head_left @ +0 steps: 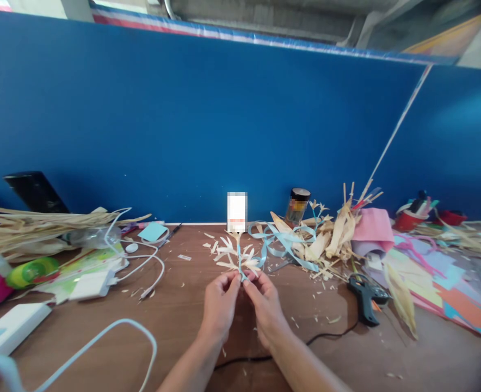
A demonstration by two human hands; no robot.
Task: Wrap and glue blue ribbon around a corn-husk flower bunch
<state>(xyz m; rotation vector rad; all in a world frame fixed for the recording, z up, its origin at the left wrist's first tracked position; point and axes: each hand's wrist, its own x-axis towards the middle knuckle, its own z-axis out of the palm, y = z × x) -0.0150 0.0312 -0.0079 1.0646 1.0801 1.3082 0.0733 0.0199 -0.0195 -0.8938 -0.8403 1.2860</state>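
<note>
My left hand point(223, 298) and my right hand point(262, 298) meet over the middle of the table, thumbs and fingertips pinched close together. Between them they hold a thin stem wrapped in light blue ribbon point(239, 260), pointing away from me. Pale pieces of cut corn husk point(226, 251) spread out on both sides of the stem; whether all are fixed to it I cannot tell. A loose length of light blue ribbon point(281, 242) curls on the table just to the right. Small husk scraps lie about the hands.
A black glue gun point(365, 299) lies at right, its cord running beneath my arms. Dried corn husks point(334, 239) and a dark-lidded jar point(297, 207) stand behind. Coloured paper point(464, 305) covers the far right. At left are white cables point(159, 267) and a power strip point(16, 335).
</note>
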